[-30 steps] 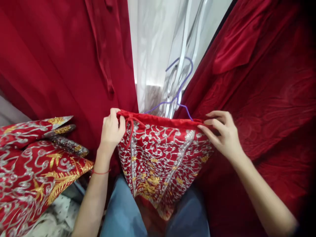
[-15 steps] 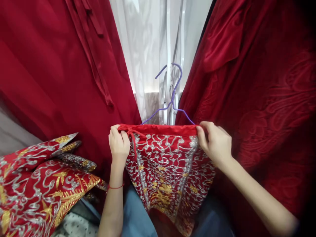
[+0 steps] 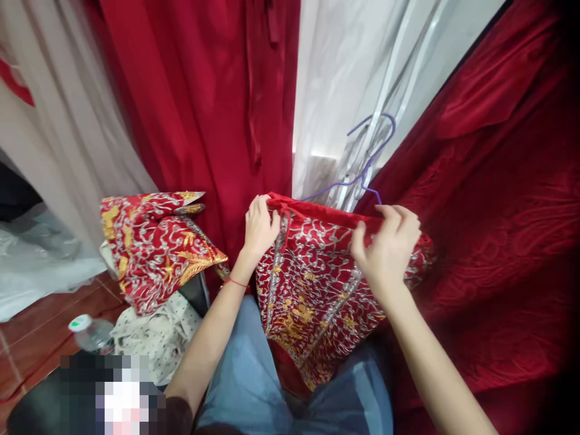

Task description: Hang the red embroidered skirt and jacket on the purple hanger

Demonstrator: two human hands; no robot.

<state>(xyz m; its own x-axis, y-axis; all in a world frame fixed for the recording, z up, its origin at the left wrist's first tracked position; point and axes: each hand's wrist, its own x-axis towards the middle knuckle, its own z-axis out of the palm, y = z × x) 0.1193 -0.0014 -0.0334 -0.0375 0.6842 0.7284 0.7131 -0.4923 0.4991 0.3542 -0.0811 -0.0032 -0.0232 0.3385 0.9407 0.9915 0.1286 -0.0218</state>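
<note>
A red skirt with silver and gold embroidery hangs in front of me over my lap. My left hand is closed on the left end of its red waistband, by a red drawstring. My right hand pinches the waistband toward its right side, fingers curled over the cloth. A purple wire hanger rises just behind the waistband; whether the skirt hangs on it is hidden.
Red garments hang left of centre and a dark red velvet one at right, white sheer cloth between. A second embroidered red piece lies on a seat at left. A plastic bottle stands on the wooden floor.
My view has swung left and tilted, revealing floor, bottle and pale cloth at left. My right hand has shifted inward along the waistband; my left hand keeps its grip.
</note>
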